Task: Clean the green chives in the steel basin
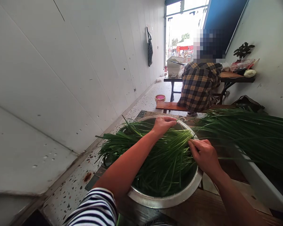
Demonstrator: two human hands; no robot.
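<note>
A wide metal basin is in front of me, filled with long green garlic chives. Their pale stem ends are gathered at the basin's right rim. Over the far rim, my left hand is closed, its thumb and fingertips pinching a thin chive blade. My right hand is closed at the right rim, its thumb and index finger pinched on a chive beside the pale stem ends. Part of what it holds is hidden by the fingers. My left forearm crosses above the basin and covers some of the leaves.
To the right, a large heap of chives lies over a white container. Ahead, a person in a plaid shirt sits on a wooden bench at a table. A white wall runs along the left; a small bucket stands on the floor.
</note>
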